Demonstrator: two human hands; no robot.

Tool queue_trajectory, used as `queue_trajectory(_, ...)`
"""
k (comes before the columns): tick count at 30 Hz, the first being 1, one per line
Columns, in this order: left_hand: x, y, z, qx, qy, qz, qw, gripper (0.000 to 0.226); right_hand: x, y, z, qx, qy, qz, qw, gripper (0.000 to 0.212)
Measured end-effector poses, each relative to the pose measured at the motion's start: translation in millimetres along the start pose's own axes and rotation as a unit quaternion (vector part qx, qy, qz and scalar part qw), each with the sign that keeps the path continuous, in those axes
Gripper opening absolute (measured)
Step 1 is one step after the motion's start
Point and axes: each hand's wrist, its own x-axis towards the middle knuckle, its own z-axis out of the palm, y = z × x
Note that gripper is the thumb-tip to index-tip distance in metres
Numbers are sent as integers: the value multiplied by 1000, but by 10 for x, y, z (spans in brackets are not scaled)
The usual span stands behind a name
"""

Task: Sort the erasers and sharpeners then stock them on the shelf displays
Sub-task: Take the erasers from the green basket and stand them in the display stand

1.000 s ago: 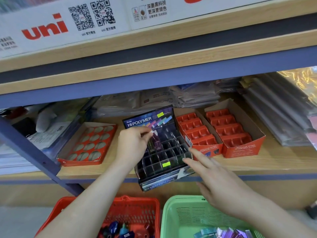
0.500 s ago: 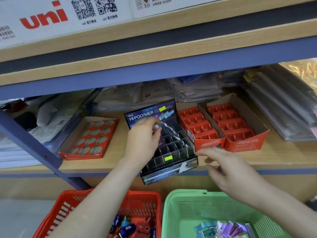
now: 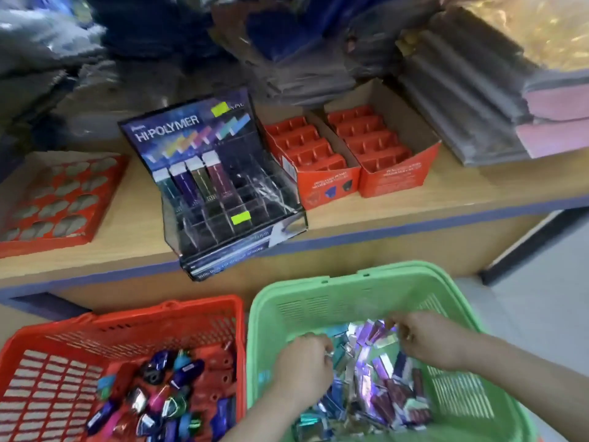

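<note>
Below the shelf (image 3: 414,215), left hand (image 3: 302,362) and right hand (image 3: 427,339) reach among blurred erasers (image 3: 382,400) in green basket (image 3: 350,279); grips unclear

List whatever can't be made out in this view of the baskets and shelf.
1. Left hand and right hand, head view: fingertips buried among the erasers in the green basket; grip unclear.
2. Red basket, head view: near side cut off by the bottom edge.
3. Display box, head view: small front print blurred.
</note>
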Motion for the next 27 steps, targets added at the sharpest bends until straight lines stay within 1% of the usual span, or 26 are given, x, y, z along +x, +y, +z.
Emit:
queue_trajectory(3,176,-149,523,39,-72,-38,996,24,182,144,550,17,-57,55,997,54)
queue_trajectory(5,254,-230,818,60,-108,-50,991,26,326,208,852,71,-53,95,992,54)
queue_trajectory(7,323,-299,1080,76,-139,-51,986,42,473,230,1125,125,-35,136,982,54)
queue_trajectory(8,353,-331,1189,79,-151,-49,984,53,553,233,1259,144,-25,158,977,59)
queue_trajectory(10,383,-367,1343,77,-186,-43,979,72,697,230,1459,163,2,188,968,76)
queue_trajectory(11,385,-379,1392,75,-205,-41,975,81,776,218,1508,157,26,190,969,85)
queue_trajectory(13,394,-396,1455,77,-222,-35,971,90,964,195,1525,105,71,167,978,93)
queue_trajectory(15,419,-385,1473,94,-218,-30,971,86,1131,160,1474,25,84,118,989,100)
queue_trajectory(18,449,-338,1461,129,-235,-25,963,68,1245,148,1441,-77,31,88,993,108)
queue_trajectory(20,470,-332,1477,139,-220,-16,966,60,1243,191,1390,-104,21,91,990,111)
queue_trajectory(21,466,-335,1487,125,-206,-14,970,57,1242,222,1374,-109,26,91,990,110)
queue_trajectory(24,446,-339,1506,33,-179,-28,983,45,1228,299,1395,-143,28,56,988,95)
queue_trajectory(26,464,-324,1459,-66,-145,-75,984,34,1242,327,1450,-114,22,39,992,92)
queue_trajectory(27,496,-314,1428,-131,-125,-108,978,29,1257,331,1486,-86,27,39,995,93)
